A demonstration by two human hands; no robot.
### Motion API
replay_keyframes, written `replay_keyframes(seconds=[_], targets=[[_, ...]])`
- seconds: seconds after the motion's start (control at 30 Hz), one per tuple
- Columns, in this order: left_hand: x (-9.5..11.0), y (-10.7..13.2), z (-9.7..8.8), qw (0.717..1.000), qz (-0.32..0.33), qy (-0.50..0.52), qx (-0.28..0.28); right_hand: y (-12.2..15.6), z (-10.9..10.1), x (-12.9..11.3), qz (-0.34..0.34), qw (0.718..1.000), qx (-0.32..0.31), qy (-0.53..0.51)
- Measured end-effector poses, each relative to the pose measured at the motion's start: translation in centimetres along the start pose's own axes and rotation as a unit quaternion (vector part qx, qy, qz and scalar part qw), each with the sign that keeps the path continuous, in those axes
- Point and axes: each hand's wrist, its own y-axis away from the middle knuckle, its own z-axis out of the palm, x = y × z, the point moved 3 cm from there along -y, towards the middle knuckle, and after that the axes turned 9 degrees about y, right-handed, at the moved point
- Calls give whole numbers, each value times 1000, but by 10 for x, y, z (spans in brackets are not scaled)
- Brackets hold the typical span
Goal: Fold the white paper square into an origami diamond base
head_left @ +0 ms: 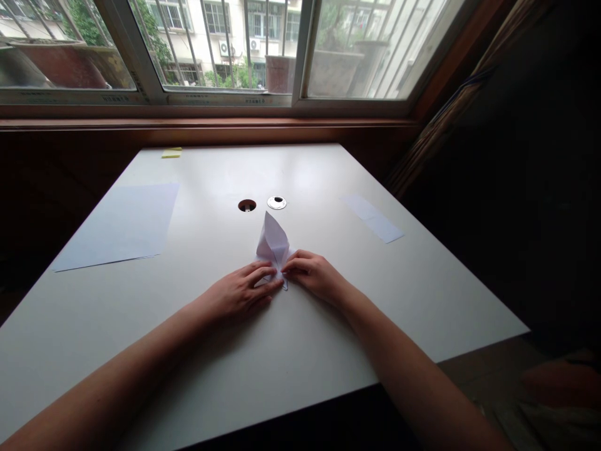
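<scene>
A small folded white paper shape [273,243] stands on the white table [291,351], its point aimed away from me. My left hand [239,292] lies flat on the table with its fingers stretched across the paper's near left edge, pressing it down. My right hand [313,273] is curled, and its fingertips pinch the near right corner of the same paper. Both hands meet at the paper's near end, which they partly hide.
Plain white sheets [121,225] lie at the left of the table. A folded paper strip [373,217] lies at the right. A cable hole [246,205] and its loose cap [277,202] sit beyond the paper. Yellow sticky notes [171,152] rest at the far edge under the window.
</scene>
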Motion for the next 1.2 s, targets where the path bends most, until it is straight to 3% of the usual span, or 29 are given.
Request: replay_keyframes(seconds=[0.43, 0.63, 0.8, 0.97, 1.2], targets=[[3, -2, 1, 1000, 1, -7, 2, -2, -2, -2, -8, 999, 24, 43], [0, -3, -7, 999, 19, 46, 21, -2, -9, 2, 6, 993, 86, 76], [-5, 1, -19, 991, 32, 131, 1, -1, -19, 2, 48, 985, 159, 38], [-6, 5, -27, 980, 28, 197, 6, 1, -26, -10, 40, 987, 154, 11], [-12, 7, -18, 988, 44, 143, 46, 3, -40, -31, -35, 990, 92, 101]])
